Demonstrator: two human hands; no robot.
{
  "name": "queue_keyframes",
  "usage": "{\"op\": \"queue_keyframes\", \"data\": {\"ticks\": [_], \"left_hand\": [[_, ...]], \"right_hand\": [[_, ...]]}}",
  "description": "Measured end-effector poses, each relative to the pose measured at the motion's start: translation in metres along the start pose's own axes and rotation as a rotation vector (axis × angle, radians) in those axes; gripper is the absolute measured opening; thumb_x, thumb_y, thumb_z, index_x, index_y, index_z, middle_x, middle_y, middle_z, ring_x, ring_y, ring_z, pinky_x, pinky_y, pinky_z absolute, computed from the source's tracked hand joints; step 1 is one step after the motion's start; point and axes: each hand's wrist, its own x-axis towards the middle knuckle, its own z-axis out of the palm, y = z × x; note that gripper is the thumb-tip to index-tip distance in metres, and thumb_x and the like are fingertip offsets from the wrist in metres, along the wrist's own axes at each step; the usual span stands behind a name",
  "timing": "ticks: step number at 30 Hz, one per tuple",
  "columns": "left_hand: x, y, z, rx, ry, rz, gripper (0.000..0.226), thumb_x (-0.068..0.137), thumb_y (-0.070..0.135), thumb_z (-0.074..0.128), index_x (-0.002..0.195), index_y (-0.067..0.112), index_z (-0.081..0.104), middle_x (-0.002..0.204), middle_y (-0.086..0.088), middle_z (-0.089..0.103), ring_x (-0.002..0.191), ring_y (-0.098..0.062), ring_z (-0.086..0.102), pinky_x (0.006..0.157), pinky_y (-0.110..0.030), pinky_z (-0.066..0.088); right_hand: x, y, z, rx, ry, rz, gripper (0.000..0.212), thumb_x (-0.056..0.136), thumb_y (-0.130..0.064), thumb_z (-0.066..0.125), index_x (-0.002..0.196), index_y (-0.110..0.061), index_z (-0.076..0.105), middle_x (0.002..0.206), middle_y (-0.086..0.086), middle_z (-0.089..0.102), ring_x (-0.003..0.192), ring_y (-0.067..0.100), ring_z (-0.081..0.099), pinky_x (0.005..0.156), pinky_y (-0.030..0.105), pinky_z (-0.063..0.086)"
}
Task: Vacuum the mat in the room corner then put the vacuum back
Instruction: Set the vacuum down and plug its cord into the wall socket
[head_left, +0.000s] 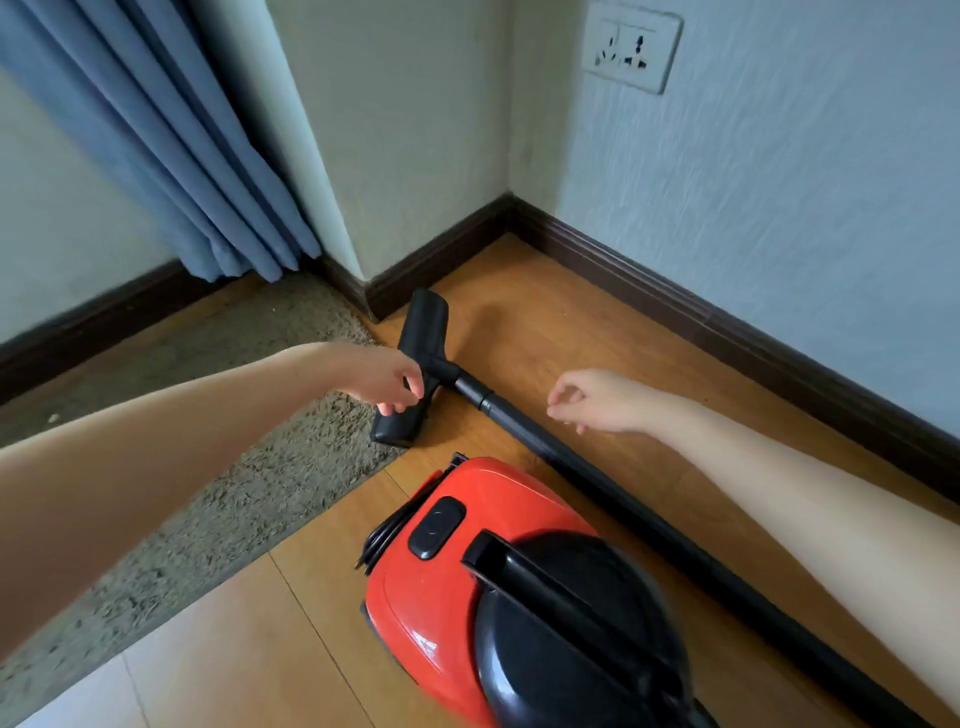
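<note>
A red and black vacuum cleaner (467, 582) stands on the wooden floor at the bottom centre. Its black tube (597, 478) lies on the floor and runs up left to the black floor nozzle (422, 332), which lies at the edge of the grey-brown shaggy mat (218, 467). My left hand (382, 379) is over the nozzle, its fingers curled around the middle of the head near the neck. My right hand (592, 400) hovers just right of the tube with loosely curled fingers and holds nothing.
Dark skirting (675, 301) lines the walls that meet in the corner behind the nozzle. Blue curtains (171, 156) hang at the upper left over the mat's far end. A wall socket (631, 47) sits at the upper right. A black cord (382, 535) is bunched at the vacuum's left side.
</note>
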Motion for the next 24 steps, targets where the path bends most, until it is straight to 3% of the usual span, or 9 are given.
{"op": "queue_keyframes", "data": {"ticks": [5, 9, 12, 14, 16, 19, 21, 24], "left_hand": [[-0.019, -0.011, 0.002, -0.098, 0.06, 0.038, 0.03, 0.097, 0.02, 0.043, 0.125, 0.014, 0.054, 0.105, 0.002, 0.066, 0.09, -0.007, 0.064, 0.082, -0.022, 0.048], [-0.015, -0.025, 0.026, -0.078, -0.103, 0.099, 0.031, 0.098, 0.025, 0.044, 0.128, 0.018, 0.052, 0.102, 0.008, 0.064, 0.091, -0.005, 0.064, 0.082, -0.021, 0.049], [0.005, -0.043, 0.045, -0.248, -0.048, 0.133, 0.028, 0.097, 0.021, 0.044, 0.123, 0.017, 0.055, 0.104, 0.005, 0.065, 0.091, -0.007, 0.064, 0.075, -0.014, 0.047], [0.022, -0.052, 0.06, -0.5, 0.013, 0.112, 0.021, 0.096, 0.016, 0.047, 0.114, 0.016, 0.058, 0.104, 0.001, 0.066, 0.089, -0.009, 0.064, 0.073, -0.017, 0.048], [0.036, -0.055, 0.075, -0.695, 0.009, 0.083, 0.016, 0.095, 0.016, 0.05, 0.108, 0.017, 0.059, 0.098, 0.003, 0.066, 0.085, -0.007, 0.063, 0.071, -0.018, 0.048], [0.052, -0.051, 0.089, -0.734, -0.056, 0.077, 0.017, 0.096, 0.028, 0.049, 0.107, 0.021, 0.059, 0.1, 0.007, 0.066, 0.086, -0.002, 0.061, 0.069, -0.014, 0.049], [0.06, -0.045, 0.095, -0.735, -0.079, 0.052, 0.023, 0.096, 0.037, 0.047, 0.105, 0.021, 0.06, 0.102, 0.006, 0.065, 0.09, -0.004, 0.061, 0.072, -0.015, 0.047], [0.067, -0.04, 0.101, -0.79, -0.114, -0.018, 0.032, 0.093, 0.047, 0.047, 0.099, 0.02, 0.061, 0.098, 0.004, 0.064, 0.089, -0.007, 0.059, 0.077, -0.021, 0.046]], "right_hand": [[0.023, -0.064, 0.004, -0.038, -0.134, -0.161, 0.01, 0.095, -0.029, 0.051, 0.105, -0.027, 0.054, 0.089, -0.006, 0.061, 0.074, 0.007, 0.06, 0.061, 0.02, 0.044], [0.049, -0.083, 0.015, -0.081, -0.164, -0.134, 0.023, 0.096, -0.017, 0.048, 0.115, -0.018, 0.059, 0.082, -0.007, 0.058, 0.072, 0.008, 0.057, 0.06, 0.018, 0.044], [0.074, -0.087, 0.034, -0.058, -0.154, -0.076, 0.028, 0.096, -0.015, 0.045, 0.121, -0.015, 0.059, 0.099, 0.007, 0.064, 0.081, 0.016, 0.06, 0.065, 0.021, 0.047], [0.09, -0.084, 0.049, -0.072, -0.212, -0.01, 0.031, 0.097, -0.017, 0.043, 0.125, -0.014, 0.056, 0.108, 0.013, 0.063, 0.085, 0.019, 0.059, 0.065, 0.024, 0.046], [0.102, -0.079, 0.062, -0.086, -0.289, 0.094, 0.033, 0.098, -0.021, 0.042, 0.129, -0.014, 0.052, 0.107, 0.011, 0.061, 0.084, 0.018, 0.056, 0.065, 0.025, 0.044], [0.11, -0.07, 0.076, -0.022, -0.368, 0.241, 0.036, 0.099, -0.028, 0.039, 0.131, -0.016, 0.049, 0.113, 0.009, 0.062, 0.088, 0.017, 0.056, 0.077, 0.028, 0.046], [0.11, -0.062, 0.081, 0.093, -0.396, 0.308, 0.033, 0.098, -0.034, 0.042, 0.124, -0.016, 0.053, 0.104, 0.006, 0.063, 0.087, 0.016, 0.056, 0.08, 0.028, 0.045], [0.109, -0.054, 0.086, 0.26, -0.438, 0.333, 0.031, 0.095, -0.034, 0.05, 0.114, -0.011, 0.056, 0.086, 0.0, 0.059, 0.074, 0.01, 0.054, 0.067, 0.022, 0.042]]}}
